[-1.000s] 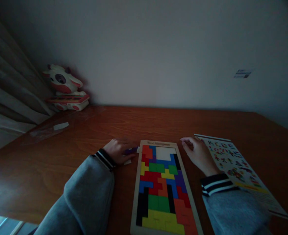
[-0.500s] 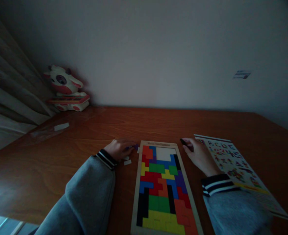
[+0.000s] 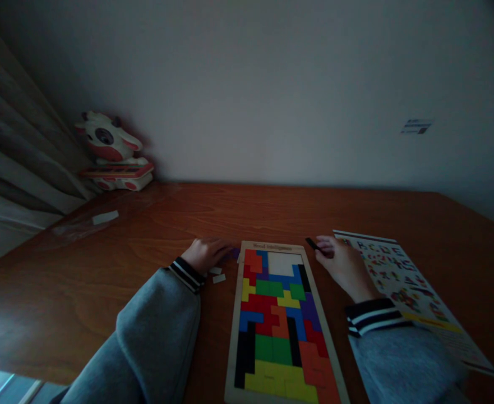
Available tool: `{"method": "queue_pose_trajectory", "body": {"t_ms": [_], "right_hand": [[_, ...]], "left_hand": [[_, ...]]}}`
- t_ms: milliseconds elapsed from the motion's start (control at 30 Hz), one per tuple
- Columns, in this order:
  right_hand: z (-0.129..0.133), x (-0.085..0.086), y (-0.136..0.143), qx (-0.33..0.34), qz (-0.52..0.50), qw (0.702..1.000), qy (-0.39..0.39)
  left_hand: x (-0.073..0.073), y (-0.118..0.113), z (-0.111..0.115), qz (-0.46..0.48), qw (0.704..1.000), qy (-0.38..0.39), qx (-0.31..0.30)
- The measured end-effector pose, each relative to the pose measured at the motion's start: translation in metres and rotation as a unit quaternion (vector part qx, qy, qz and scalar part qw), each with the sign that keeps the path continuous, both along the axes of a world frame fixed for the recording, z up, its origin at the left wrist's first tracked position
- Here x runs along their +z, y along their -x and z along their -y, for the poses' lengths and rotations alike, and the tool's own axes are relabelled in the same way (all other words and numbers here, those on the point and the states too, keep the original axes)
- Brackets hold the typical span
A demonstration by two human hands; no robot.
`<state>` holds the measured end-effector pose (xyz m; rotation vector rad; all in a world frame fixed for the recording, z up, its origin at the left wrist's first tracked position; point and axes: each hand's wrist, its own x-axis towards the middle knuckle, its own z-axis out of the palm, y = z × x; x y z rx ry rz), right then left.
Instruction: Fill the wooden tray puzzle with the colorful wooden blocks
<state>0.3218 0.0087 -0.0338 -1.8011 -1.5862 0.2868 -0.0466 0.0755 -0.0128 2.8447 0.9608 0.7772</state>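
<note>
Head view: board (image 3: 272, 247) filled but for one gap (image 3: 281, 264); right hand (image 3: 345, 266) pinches black piece (image 3: 312, 243); left hand (image 3: 203, 255) half-curled by purple piece (image 3: 235, 254), hold unclear.

The right hand (image 3: 342, 265) was found pinched, thumb (image 3: 323, 258) and fingers (image 3: 326, 242) drawn together; directly behind that grip lay the wrist (image 3: 365, 293), the right forearm (image 3: 402, 348) sloping back. Well apart, left of the grip, the left hand (image 3: 206, 255) was palm down, fingers extended towards it, the left forearm (image 3: 156, 331) trailing back.
</note>
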Motion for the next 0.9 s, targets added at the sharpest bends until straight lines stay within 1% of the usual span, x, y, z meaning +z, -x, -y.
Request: {"method": "queue_pose_trajectory", "body": {"t_ms": [100,200,267,333,533,700,800,900], "right_hand": [[-0.0001,-0.0014,0.0013,-0.004,-0.061,0.998,0.011],[-0.0007,-0.0034,0.0025,-0.003,-0.089,0.996,0.008],[-0.0011,-0.0043,0.0030,-0.003,-0.096,0.995,0.000],[-0.0012,-0.0045,0.0031,-0.003,-0.097,0.995,-0.006],[0.0002,-0.0015,0.0030,0.005,-0.095,0.995,0.002],[0.0004,-0.0001,0.0035,0.007,-0.078,0.997,0.017],[0.0003,0.0007,0.0036,0.007,-0.062,0.998,0.021],[0.0007,0.0026,0.0039,0.005,-0.051,0.998,0.024]], "left_hand": [[0.0010,0.0006,-0.0005,-0.027,1.000,0.007,0.004],[0.0023,-0.0007,0.0006,-0.048,0.998,0.009,-0.040],[0.0019,-0.0018,0.0010,-0.040,0.997,0.012,-0.071],[0.0007,-0.0022,0.0005,-0.032,0.996,0.016,-0.079],[-0.0018,0.0010,-0.0045,-0.045,0.998,0.013,-0.048],[-0.0012,0.0020,-0.0039,-0.039,0.999,0.026,-0.002],[0.0001,0.0012,-0.0025,-0.039,0.998,0.040,0.006],[0.0001,0.0002,-0.0022,-0.026,0.999,0.033,0.007]]}}
